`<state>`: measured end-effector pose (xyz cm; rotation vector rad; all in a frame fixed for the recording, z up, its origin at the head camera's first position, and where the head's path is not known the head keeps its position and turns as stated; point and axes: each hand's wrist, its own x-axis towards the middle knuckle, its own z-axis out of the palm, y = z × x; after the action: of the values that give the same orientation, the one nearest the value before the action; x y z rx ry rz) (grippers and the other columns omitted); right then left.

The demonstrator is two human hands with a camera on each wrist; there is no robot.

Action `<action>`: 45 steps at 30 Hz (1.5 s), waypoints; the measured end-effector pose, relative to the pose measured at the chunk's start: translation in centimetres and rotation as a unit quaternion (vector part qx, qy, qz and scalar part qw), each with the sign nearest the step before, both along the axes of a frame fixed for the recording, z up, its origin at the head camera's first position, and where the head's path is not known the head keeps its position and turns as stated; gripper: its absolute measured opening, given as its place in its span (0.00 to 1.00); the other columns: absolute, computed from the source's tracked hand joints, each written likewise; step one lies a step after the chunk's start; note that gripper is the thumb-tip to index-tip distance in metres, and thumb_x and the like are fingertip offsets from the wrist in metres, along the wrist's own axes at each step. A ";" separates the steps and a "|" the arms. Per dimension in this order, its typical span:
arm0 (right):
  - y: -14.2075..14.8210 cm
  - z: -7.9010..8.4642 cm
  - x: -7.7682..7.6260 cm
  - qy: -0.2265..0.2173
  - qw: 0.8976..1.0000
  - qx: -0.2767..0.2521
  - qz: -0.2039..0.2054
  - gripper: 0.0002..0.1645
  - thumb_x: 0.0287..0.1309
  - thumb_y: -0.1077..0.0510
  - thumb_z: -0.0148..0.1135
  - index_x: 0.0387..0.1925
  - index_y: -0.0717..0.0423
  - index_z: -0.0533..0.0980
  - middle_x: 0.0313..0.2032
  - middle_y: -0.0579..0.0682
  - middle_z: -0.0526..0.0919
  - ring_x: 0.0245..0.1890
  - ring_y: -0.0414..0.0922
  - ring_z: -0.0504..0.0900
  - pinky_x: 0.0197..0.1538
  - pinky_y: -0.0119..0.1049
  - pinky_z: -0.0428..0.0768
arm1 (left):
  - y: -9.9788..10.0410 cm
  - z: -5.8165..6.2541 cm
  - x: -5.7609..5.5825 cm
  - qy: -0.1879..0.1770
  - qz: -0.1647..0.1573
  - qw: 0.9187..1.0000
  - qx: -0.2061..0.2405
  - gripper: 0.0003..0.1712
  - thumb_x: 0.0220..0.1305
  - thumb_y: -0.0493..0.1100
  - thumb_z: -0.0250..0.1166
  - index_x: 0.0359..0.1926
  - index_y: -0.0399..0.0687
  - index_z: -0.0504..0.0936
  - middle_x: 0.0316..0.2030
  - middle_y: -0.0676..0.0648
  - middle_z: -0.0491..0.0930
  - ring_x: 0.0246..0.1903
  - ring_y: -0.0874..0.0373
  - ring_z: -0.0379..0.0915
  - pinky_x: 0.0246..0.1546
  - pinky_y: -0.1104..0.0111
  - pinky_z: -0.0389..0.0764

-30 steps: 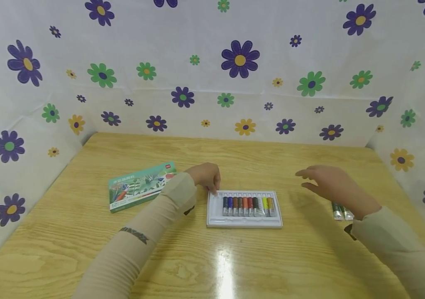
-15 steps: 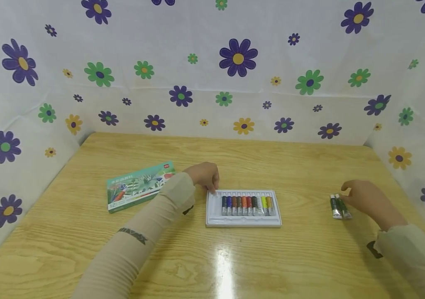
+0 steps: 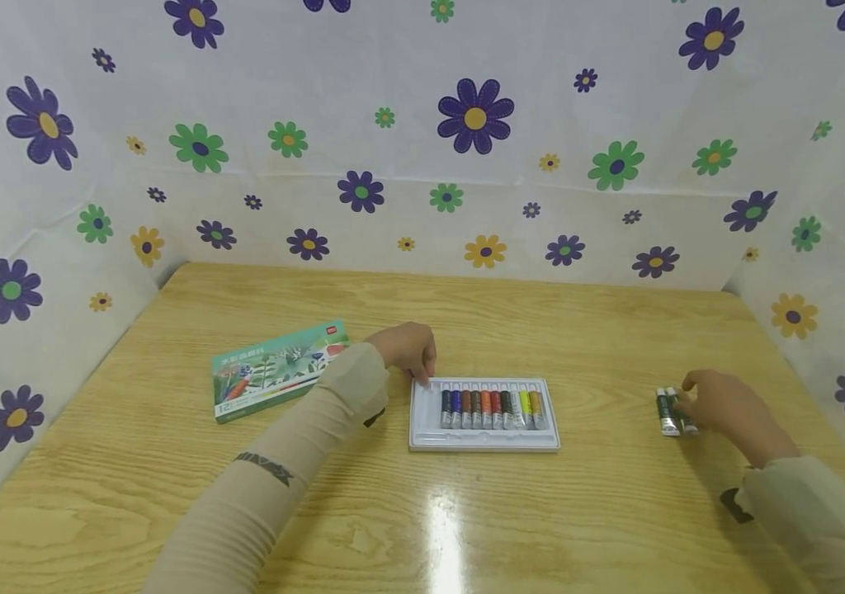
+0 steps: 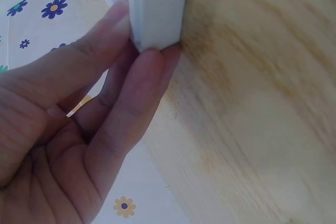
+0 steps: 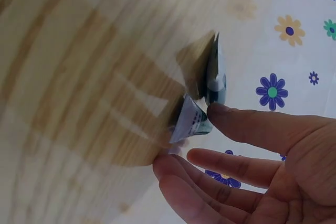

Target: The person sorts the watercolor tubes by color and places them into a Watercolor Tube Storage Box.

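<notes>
A white plastic tray (image 3: 482, 445) of paint tubes lies mid-table, its tubes in several colours standing in a row. My left hand (image 3: 406, 348) pinches the tray's far left corner; up close in the left wrist view, the thumb (image 4: 107, 27) is on one face and the fingers (image 4: 142, 82) are against the edge. Off to the right lie two dark green paint tubes (image 3: 665, 412) side by side. My right hand (image 3: 730, 412) is at the right-hand tube (image 5: 190, 120), pinching it between thumb and fingers, while the other tube (image 5: 215, 74) stays beside the thumb.
A green illustrated paint box (image 3: 274, 375) lies at an angle on the left, partly behind my left forearm. White flower-patterned cloth (image 3: 422, 148) encloses the back and sides of the wooden table (image 3: 578, 511).
My right hand has moved right and down from above the table to the two green tubes, and its fingers now surround one. My left hand keeps its place at the tray corner.
</notes>
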<state>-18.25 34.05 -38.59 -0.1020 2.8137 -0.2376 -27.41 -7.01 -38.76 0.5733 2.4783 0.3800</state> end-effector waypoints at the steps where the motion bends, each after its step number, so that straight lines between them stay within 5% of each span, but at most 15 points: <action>1: 0.0 -0.1 0.0 0.006 1.000 0.004 0.001 0.29 0.57 0.55 0.60 0.48 0.78 0.68 0.33 0.66 0.82 0.29 0.54 0.80 0.37 0.52 0.78 | 0.0 0.0 0.0 -0.002 0.002 1.000 0.000 0.04 0.50 0.35 0.71 0.25 0.44 0.83 0.28 0.49 0.84 0.23 0.63 0.77 0.30 0.75 0.79; 6: -0.3 -0.4 -0.2 0.024 1.000 0.008 0.007 0.24 0.54 0.57 0.62 0.45 0.74 0.72 0.39 0.71 0.80 0.32 0.57 0.79 0.37 0.53 0.78 | 0.0 0.1 0.0 -0.006 0.009 1.000 -0.001 0.04 0.50 0.35 0.71 0.25 0.44 0.83 0.28 0.48 0.83 0.24 0.62 0.78 0.31 0.74 0.79; 17: -1.3 -0.5 -0.1 0.050 0.999 -0.001 0.013 0.18 0.54 0.62 0.62 0.42 0.74 0.72 0.27 0.59 0.80 0.24 0.47 0.75 0.28 0.42 0.75 | 0.0 0.1 0.2 -0.008 0.015 1.000 0.001 0.04 0.50 0.35 0.71 0.25 0.44 0.83 0.27 0.50 0.82 0.24 0.62 0.76 0.31 0.74 0.79; 24: -3.1 1.1 -0.9 0.071 0.997 -0.019 0.020 0.19 0.55 0.63 0.61 0.45 0.73 0.72 0.22 0.54 0.79 0.19 0.41 0.73 0.23 0.36 0.72 | -0.3 -0.4 0.3 0.003 0.019 1.000 0.013 0.03 0.51 0.37 0.71 0.27 0.44 0.84 0.29 0.49 0.84 0.25 0.62 0.77 0.32 0.74 0.79; 33: -9.7 3.1 -2.8 0.107 0.989 -0.073 0.065 0.19 0.58 0.65 0.59 0.50 0.70 0.72 0.27 0.58 0.83 0.19 0.41 0.76 0.26 0.35 0.73 | -0.8 -0.4 0.5 0.020 0.003 1.000 0.017 0.03 0.52 0.38 0.70 0.28 0.45 0.84 0.29 0.49 0.83 0.27 0.62 0.76 0.32 0.74 0.78; 45: -19.8 2.8 -3.3 0.133 0.972 -0.128 0.146 0.18 0.57 0.64 0.62 0.50 0.65 0.74 0.33 0.56 0.84 0.30 0.45 0.81 0.36 0.39 0.81 | -1.4 -1.1 0.7 0.052 -0.026 0.997 0.056 0.02 0.53 0.38 0.70 0.28 0.44 0.85 0.26 0.49 0.84 0.22 0.64 0.73 0.26 0.77 0.75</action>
<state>-21.55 14.29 -35.75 -0.6460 2.9616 -0.5527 -26.75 -8.44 -39.85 0.7196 2.5470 0.4826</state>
